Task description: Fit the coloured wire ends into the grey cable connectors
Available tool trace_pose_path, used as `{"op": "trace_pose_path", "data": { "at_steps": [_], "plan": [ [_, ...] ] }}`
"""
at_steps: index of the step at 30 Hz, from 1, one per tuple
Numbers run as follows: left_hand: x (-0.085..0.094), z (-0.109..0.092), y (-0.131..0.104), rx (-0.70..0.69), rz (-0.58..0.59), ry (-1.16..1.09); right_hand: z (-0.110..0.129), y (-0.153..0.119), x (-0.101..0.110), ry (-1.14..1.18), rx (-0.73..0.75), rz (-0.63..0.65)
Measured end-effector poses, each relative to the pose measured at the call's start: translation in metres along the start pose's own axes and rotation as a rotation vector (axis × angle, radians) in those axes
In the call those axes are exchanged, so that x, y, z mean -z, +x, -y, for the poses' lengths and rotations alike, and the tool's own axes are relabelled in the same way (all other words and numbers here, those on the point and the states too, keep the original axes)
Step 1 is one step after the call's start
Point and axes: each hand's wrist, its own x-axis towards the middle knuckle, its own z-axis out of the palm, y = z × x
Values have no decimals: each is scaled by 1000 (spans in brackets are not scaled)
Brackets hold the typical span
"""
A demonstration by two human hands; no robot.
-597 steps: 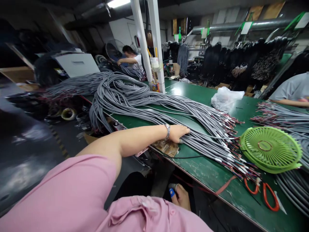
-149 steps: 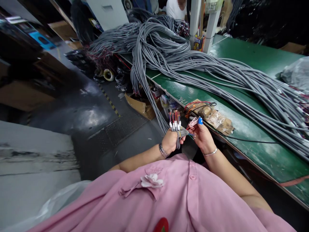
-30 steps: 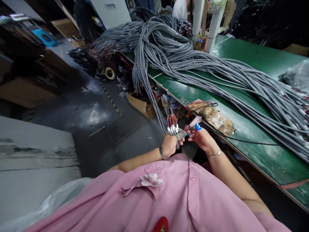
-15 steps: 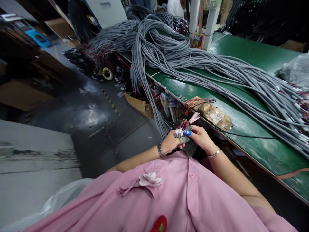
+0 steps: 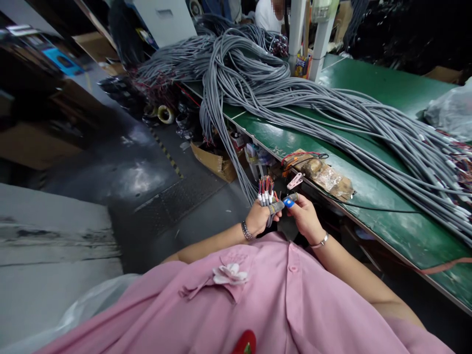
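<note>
My left hand (image 5: 258,216) is closed around the ends of several grey cables (image 5: 264,200), whose white collars and red, blue and dark inner wires point upward. Just to its right, my right hand (image 5: 304,215) is pinched, with a blue covering on the thumb and a grey one on a finger. Thin wires show between the two hands; whether the right fingers grip one is too small to tell. A pink clip (image 5: 295,181) is at the table edge above my right hand. The held cables run up to a large grey bundle (image 5: 236,73).
The green table (image 5: 383,73) extends to the right, bearing a taped brown block (image 5: 328,174) near its edge and a plastic bag (image 5: 452,110). Cardboard (image 5: 212,160) lies under the table. A person (image 5: 268,15) is at the far side. A pale cabinet (image 5: 55,236) stands at left.
My right hand has moved slightly down and turned, with its fingers a little away from the wire ends. The wire ends in my left hand now stand more upright and spread.
</note>
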Motion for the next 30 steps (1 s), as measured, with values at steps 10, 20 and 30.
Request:
{"op": "trace_pose_path", "data": {
  "at_steps": [10,20,30],
  "plan": [
    [2,-5,4,-28,-131,-98,6,16,-8,4,-64,34],
    [2,-7,9,4,-195,-198,-1,14,-9,93,-119,17],
    [5,-5,8,35,-140,-131,9,22,0,149,-285,78]
  ]
}}
